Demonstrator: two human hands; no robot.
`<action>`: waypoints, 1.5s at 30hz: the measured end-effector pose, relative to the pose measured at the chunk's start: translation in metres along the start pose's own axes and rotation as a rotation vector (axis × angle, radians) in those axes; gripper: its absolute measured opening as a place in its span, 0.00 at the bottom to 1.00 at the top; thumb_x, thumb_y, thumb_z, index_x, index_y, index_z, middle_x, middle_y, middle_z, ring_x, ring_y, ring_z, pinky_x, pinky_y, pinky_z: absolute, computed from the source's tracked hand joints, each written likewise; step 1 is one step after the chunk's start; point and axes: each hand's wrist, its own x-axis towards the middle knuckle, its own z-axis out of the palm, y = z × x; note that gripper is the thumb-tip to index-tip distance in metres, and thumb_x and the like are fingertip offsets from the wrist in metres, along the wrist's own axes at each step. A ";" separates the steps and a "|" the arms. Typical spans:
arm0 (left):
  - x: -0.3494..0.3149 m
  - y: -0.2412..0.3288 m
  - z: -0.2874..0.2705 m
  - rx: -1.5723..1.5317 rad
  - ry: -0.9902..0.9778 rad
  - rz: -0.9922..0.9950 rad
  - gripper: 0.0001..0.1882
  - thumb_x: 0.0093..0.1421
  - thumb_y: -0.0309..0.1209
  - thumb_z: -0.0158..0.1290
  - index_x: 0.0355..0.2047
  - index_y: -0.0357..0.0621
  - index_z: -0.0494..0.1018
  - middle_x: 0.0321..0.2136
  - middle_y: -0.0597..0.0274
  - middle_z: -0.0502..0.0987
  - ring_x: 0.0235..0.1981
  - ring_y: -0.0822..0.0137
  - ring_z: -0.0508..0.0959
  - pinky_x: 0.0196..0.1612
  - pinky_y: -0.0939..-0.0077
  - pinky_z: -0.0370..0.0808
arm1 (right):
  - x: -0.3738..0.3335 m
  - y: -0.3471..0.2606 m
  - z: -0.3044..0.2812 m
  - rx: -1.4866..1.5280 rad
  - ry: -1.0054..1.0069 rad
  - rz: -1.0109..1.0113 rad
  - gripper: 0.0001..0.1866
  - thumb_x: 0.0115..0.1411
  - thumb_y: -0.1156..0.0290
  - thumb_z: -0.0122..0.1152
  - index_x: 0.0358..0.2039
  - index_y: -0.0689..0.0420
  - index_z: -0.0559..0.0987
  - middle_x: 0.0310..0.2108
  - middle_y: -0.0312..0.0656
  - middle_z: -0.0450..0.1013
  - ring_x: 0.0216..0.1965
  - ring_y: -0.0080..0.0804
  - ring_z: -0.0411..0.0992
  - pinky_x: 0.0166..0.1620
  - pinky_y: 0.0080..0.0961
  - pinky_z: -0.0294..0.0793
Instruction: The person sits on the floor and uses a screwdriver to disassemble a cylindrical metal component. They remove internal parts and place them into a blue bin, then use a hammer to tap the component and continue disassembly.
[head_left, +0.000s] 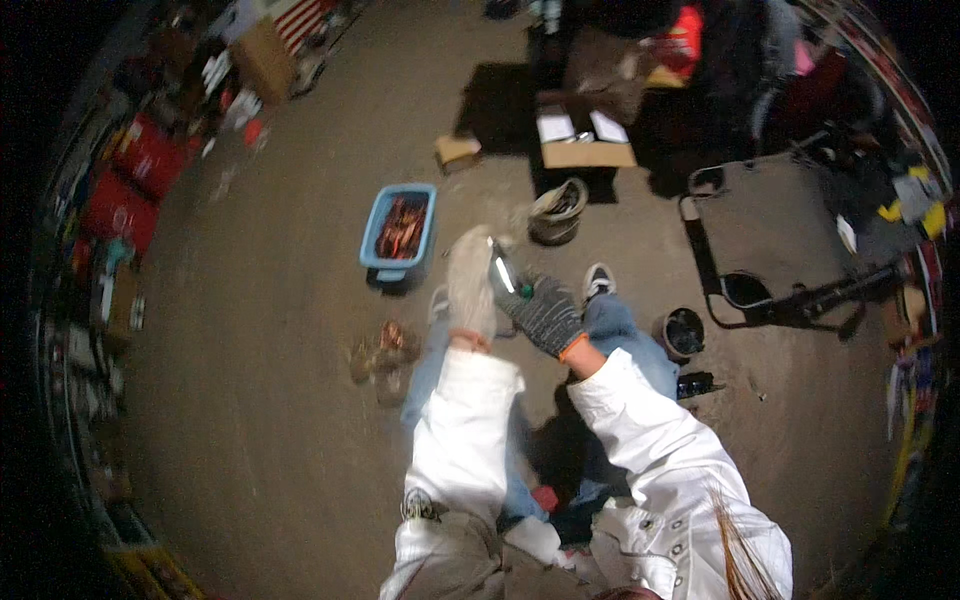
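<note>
My right hand [543, 312], in a dark grey knit glove with an orange cuff, is closed around a hand tool with a shiny metal blade [502, 269] and some green near the grip. Its exact kind is too blurred to make out. Right beside the blade is my left hand [470, 270], in a pale glove and smeared by motion. Whether its fingers hold anything does not show. Just left of it stands a light blue plastic tub [367, 232] with reddish, copper-coloured scraps [403, 228] inside. A bucket [555, 225] with dark contents is a little beyond my hands.
A small dark pail [684, 332] stands right of my knee. At the right is a folding chair [765, 230]. An open cardboard box [590, 153] and a small box [457, 152] lie ahead. Blurred copper-coloured items [395, 340] sit at my left; red containers [122, 205] line the left.
</note>
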 end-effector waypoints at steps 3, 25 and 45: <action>0.007 0.004 0.007 0.479 0.049 0.316 0.13 0.60 0.31 0.54 0.42 0.37 0.76 0.38 0.58 0.78 0.39 0.68 0.76 0.41 0.77 0.73 | -0.003 0.029 0.003 -0.164 -0.109 -0.157 0.29 0.53 0.63 0.59 0.57 0.36 0.68 0.37 0.45 0.71 0.38 0.44 0.72 0.37 0.39 0.73; 0.007 0.018 -0.006 1.022 -0.228 0.380 0.12 0.55 0.32 0.50 0.36 0.39 0.75 0.39 0.47 0.76 0.42 0.49 0.76 0.48 0.63 0.71 | -0.004 0.029 -0.034 0.035 -0.114 0.360 0.23 0.53 0.43 0.58 0.30 0.53 0.80 0.24 0.49 0.75 0.29 0.51 0.75 0.33 0.41 0.73; 0.012 0.003 -0.038 0.584 -0.166 0.548 0.14 0.63 0.31 0.48 0.44 0.34 0.73 0.37 0.57 0.78 0.41 0.66 0.78 0.44 0.78 0.75 | 0.003 0.018 -0.005 -0.413 0.180 -0.216 0.16 0.55 0.68 0.57 0.45 0.53 0.77 0.29 0.38 0.72 0.26 0.30 0.71 0.26 0.29 0.68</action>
